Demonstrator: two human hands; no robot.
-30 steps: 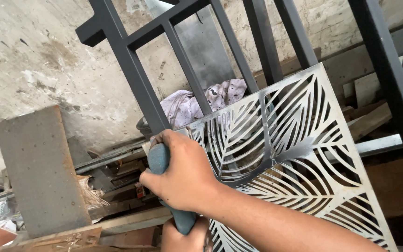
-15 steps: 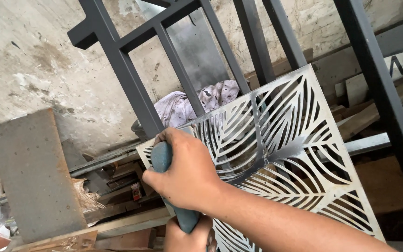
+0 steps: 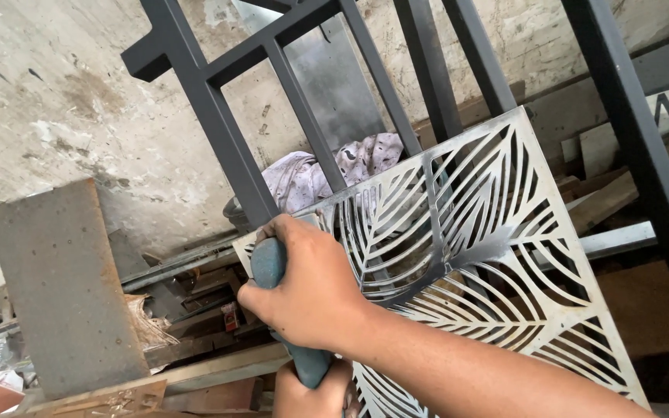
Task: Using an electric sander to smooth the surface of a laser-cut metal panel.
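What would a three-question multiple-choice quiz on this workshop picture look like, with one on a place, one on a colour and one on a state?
1. Where does the patterned cloth lie?
A. Behind the dark metal frame, above the cut-out panel
B. On the grey slab at the left
C. Over the person's arm

2. What colour is the tool handle in the grip?
A. Bright red
B. Blue-grey
C. Yellow

3. How does the right hand stand?
A. Open and flat on the wall
B. Hanging free of everything
C. Closed around the handle, against the leaf-pattern panel

Answers:
1 A: the cloth shows between the frame's bars, just above the panel's top edge.
2 B: the handle shows blue-grey above and below the fist.
3 C: the fingers wrap the handle at the panel's corner; the left hand grips lower down.
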